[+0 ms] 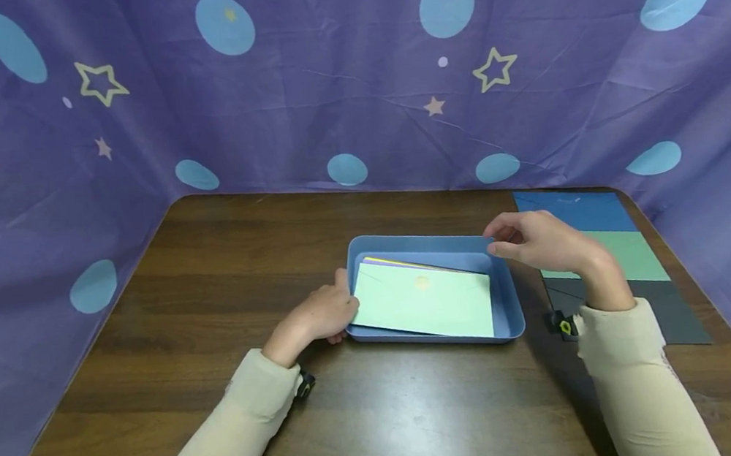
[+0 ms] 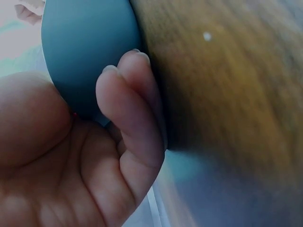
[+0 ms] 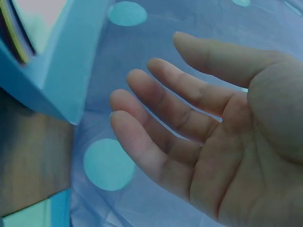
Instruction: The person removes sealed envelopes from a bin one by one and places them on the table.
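Holding the blue tray (image 1: 427,248) by its left end with the left hand (image 1: 321,311), with the thumb at the rim and bent fingers along the outer wall. Holding the right hand (image 1: 541,240) over the tray's back right corner, with thumb parted from loosely bent fingers by a fairly wide gap; in the right wrist view, apart from the tray.

Inside the tray, just right of the left hand and left of the right hand: light green paper (image 1: 425,303), lying askew, with yellow and purple edges peeking out along its far side.

Beneath and to the right of the right hand: more paper on the table, blue sheet (image 1: 575,211) farthest, green sheet (image 1: 632,254) next, dark grey sheet (image 1: 671,309) nearest. Cannot tell whether overlapping or edge to edge.

Under both hands: brown table (image 1: 211,272), with streaked wood grain and rounded far corners. Pale sheen on the surface, nearer than the hands and between the cream sleeves (image 1: 646,392).

Beyond the hands and down both sides of the table: purple cloth (image 1: 349,61), creased, printed with light blue dots, yellow outlined stars, small pink stars and white spots.
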`<state>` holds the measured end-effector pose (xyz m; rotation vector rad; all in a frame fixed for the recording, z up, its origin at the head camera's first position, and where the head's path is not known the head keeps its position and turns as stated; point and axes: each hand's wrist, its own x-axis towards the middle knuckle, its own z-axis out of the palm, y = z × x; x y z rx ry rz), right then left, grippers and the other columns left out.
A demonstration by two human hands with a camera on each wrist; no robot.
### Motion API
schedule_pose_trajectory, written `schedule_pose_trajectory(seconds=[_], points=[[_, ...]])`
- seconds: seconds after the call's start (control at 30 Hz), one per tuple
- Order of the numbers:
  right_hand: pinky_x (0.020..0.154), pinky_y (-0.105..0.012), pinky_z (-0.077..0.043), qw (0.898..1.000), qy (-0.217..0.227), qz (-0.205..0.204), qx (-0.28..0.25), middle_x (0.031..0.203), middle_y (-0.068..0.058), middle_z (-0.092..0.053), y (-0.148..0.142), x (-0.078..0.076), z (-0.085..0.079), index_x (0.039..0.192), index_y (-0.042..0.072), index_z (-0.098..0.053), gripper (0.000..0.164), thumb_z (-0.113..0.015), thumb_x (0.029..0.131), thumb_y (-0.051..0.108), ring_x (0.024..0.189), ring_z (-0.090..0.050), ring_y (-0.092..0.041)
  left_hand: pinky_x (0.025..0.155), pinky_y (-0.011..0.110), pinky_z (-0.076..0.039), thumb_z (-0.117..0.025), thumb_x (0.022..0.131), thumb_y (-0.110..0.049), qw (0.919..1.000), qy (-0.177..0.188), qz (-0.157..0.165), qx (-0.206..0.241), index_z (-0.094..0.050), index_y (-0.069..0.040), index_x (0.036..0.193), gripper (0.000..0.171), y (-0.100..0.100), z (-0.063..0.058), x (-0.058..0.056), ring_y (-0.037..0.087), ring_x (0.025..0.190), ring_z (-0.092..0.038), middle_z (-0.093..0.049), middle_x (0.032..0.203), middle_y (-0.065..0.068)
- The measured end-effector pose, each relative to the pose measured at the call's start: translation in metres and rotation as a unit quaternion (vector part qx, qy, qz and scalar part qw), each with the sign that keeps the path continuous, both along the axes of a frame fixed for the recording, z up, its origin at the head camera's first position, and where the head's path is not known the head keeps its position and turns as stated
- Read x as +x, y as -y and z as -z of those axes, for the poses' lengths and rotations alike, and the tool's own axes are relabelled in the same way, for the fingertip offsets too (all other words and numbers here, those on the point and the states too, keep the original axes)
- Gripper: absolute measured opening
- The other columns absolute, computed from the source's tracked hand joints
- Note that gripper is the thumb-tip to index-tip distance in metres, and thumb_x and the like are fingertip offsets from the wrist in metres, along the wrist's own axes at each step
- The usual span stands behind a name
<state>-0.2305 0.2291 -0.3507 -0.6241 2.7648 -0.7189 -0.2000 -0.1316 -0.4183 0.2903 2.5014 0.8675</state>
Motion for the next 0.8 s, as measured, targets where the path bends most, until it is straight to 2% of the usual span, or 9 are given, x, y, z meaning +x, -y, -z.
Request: schedule_pose_trajectory(seconds=[0.17,0.43,0.63,0.8], points=[[0.071,-0.037,-0.050,1.000,0.004,-0.023,0.005,0.094,0.000,-0.065,0.010,-0.002,0.011,0.117,0.011,-0.061,0.027,-0.063,0.094,0.023,0.085,-0.060,-0.016,0.048,0.034,-0.052,-0.037,0.099,-0.019,1.0000,-0.002,0.000,0.001,-0.013,0.002,0.139,0.051,0.001,0.000,0.000,0.023,0.051,-0.059,-0.059,0.069,0.014],[0.073,-0.037,-0.051,0.999,0.016,-0.050,-0.002,0.097,-0.002,-0.065,0.021,-0.002,0.023,0.117,0.007,-0.062,0.030,-0.068,0.090,0.020,0.088,-0.060,-0.017,0.048,0.035,-0.052,-0.036,0.099,-0.019,1.0000,0.003,-0.001,0.008,-0.013,0.003,0.139,0.051,0.001,-0.001,0.000,0.024,0.051,-0.059,-0.059,0.069,0.014],[0.073,-0.037,-0.052,0.999,0.015,-0.050,0.012,0.098,-0.002,-0.065,0.025,-0.002,0.026,0.116,0.008,-0.063,0.030,-0.070,0.089,0.018,0.090,-0.060,-0.017,0.048,0.035,-0.052,-0.036,0.099,-0.019,1.0000,0.002,0.000,0.007,-0.012,0.003,0.139,0.051,-0.001,-0.001,0.000,0.024,0.051,-0.059,-0.059,0.070,0.014],[0.072,-0.037,-0.052,0.997,0.041,-0.055,0.038,0.098,-0.002,-0.064,0.026,-0.001,0.025,0.119,0.010,-0.062,0.032,-0.069,0.089,0.020,0.089,-0.060,-0.016,0.049,0.035,-0.052,-0.036,0.099,-0.019,0.9999,0.006,-0.003,0.008,-0.012,0.002,0.139,0.051,0.000,-0.002,0.000,0.024,0.052,-0.059,-0.058,0.070,0.015]])
